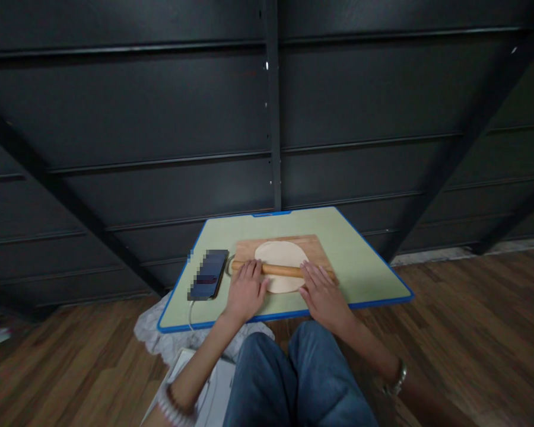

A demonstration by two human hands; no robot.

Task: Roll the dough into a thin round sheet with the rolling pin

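My left hand [244,293] and right hand [323,296] lie palm down, fingers nearly straight across rolling pin [282,270], one near each end; resting on it, not wrapped round it. Thumbs spread on near side. Pin crosses middle of dough [282,252]: already flat, rounded sheet, one piece, uncut. Rolling looks well along, I judge; some thinning and evening of edge may be left. Exact thickness I cannot tell. Beneath: wooden board [315,246], green table [360,279]; phone [213,276] left of board.

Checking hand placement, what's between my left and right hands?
In the head view, the rolling pin's middle lies between the left hand and the right hand, with dough under it.
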